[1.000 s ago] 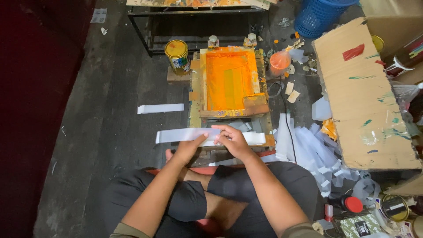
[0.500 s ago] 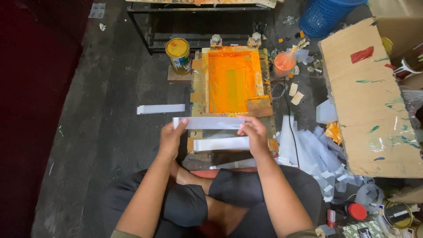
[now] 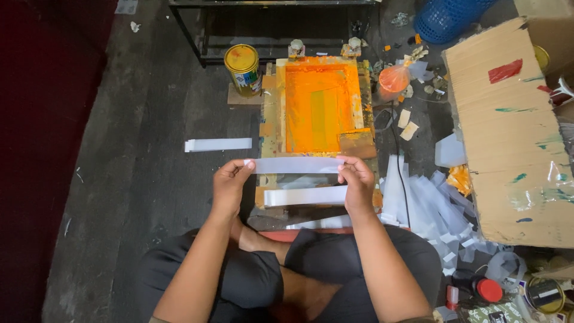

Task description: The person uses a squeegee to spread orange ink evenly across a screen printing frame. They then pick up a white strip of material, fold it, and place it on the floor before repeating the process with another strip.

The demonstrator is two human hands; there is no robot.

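Seated worker at a floor-level screen-printing station, read from left to right. On the bare concrete lies a single pale strip (image 3: 218, 144), flat and well apart from the rest, set aside where nothing can touch it. Behind it stands a yellow paint tin (image 3: 241, 69) on a small wooden block, within reach of the frame. The left hand (image 3: 229, 186) pinches one end of a long white strip (image 3: 297, 165) between thumb and fingers, closed firmly on it. The strip is held taut and level in the air, just above the near edge of the printing screen (image 3: 323, 107), whose mesh is flooded with orange ink; holding it by the ends keeps the fingers off its face. Below it a second white strip (image 3: 306, 195) rests on the wooden base (image 3: 268, 134), square to the frame. The right hand (image 3: 357, 181) clamps the other end of the held strip in the same manner. Further right, a loose heap of cut strips (image 3: 427, 206) lies beside the worker's knee, close at hand. A large cardboard sheet (image 3: 514, 125) smeared with paint covers the floor at the far right.
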